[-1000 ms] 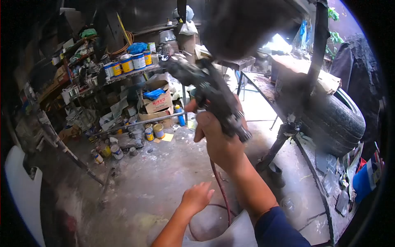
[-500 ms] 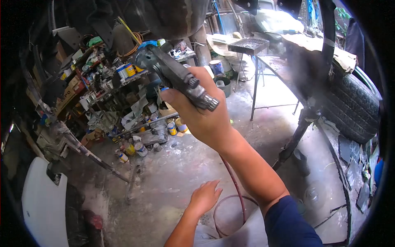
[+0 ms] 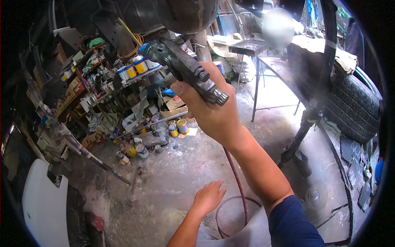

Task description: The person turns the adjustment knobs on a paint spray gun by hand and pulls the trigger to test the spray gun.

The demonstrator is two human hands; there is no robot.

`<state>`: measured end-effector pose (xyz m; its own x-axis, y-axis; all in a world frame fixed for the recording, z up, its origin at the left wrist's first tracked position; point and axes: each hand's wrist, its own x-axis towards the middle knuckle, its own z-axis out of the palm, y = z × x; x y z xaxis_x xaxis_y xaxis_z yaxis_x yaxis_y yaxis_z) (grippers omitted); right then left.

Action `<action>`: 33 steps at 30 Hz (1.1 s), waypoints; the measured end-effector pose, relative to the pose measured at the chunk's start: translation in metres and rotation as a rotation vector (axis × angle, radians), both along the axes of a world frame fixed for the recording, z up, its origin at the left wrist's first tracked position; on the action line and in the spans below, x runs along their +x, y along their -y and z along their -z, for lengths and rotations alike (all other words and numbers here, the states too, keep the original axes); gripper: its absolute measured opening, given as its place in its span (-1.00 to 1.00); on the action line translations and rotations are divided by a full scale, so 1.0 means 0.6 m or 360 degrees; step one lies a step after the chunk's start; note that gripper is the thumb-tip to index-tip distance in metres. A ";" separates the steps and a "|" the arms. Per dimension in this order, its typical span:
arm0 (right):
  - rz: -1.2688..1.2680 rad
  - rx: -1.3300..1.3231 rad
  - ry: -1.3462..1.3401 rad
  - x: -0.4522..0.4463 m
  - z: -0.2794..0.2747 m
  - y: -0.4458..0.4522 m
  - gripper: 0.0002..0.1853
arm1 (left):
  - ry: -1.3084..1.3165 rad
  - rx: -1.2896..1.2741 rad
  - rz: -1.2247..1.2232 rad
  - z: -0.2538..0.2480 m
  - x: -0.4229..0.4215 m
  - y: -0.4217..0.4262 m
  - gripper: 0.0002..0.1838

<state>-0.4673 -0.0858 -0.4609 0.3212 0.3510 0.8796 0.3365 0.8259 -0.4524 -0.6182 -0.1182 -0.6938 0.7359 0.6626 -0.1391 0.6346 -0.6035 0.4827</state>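
My right hand (image 3: 220, 117) is wrapped around a dark spray gun (image 3: 183, 66), raised in front of me. The gun's head points up and left, and its adjusting knobs face back towards me. A red hose (image 3: 236, 179) hangs below this hand and loops near my legs. Just beyond the gun hangs a dark, curved panel (image 3: 185, 18); whether spray reaches it I cannot make out. Low in front of my body, my left hand (image 3: 209, 197) holds nothing, its fingers stretched out and slightly apart.
Paint cans (image 3: 140, 66) and clutter crowd the shelves at left, with more cans (image 3: 142, 151) on the floor. A metal stand post (image 3: 302, 133) rises at right beside tires (image 3: 349, 103). A grated metal table (image 3: 249, 45) stands farther back. At lower left is a white panel (image 3: 45, 201).
My right hand and the spray gun have shifted slightly right and down in view. My left hand has moved a little right and stays open. A blurred pale round spot now shows at upper right.
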 end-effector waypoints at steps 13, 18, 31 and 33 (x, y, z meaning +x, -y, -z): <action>0.0107 0.0173 -0.0009 -0.011 -0.043 -0.010 -0.67 | 0.0026 0.0031 0.0034 0.000 0.007 -0.007 -0.50; 0.0125 0.0170 -0.0006 -0.012 -0.047 -0.010 -0.67 | 0.0078 0.0044 0.0040 0.006 0.010 -0.008 -0.51; -0.0173 0.0039 -0.0142 -0.024 -0.048 0.033 -0.62 | 0.0068 0.0074 0.0045 0.006 0.015 -0.005 -0.52; -0.0152 0.0064 -0.0105 -0.027 -0.049 0.040 -0.61 | 0.0072 0.0055 0.0052 0.002 0.017 -0.006 -0.51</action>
<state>-0.4838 -0.1095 -0.4312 0.3459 0.3478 0.8714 0.2261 0.8705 -0.4372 -0.6081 -0.1146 -0.6948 0.7623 0.6419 -0.0826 0.5922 -0.6403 0.4893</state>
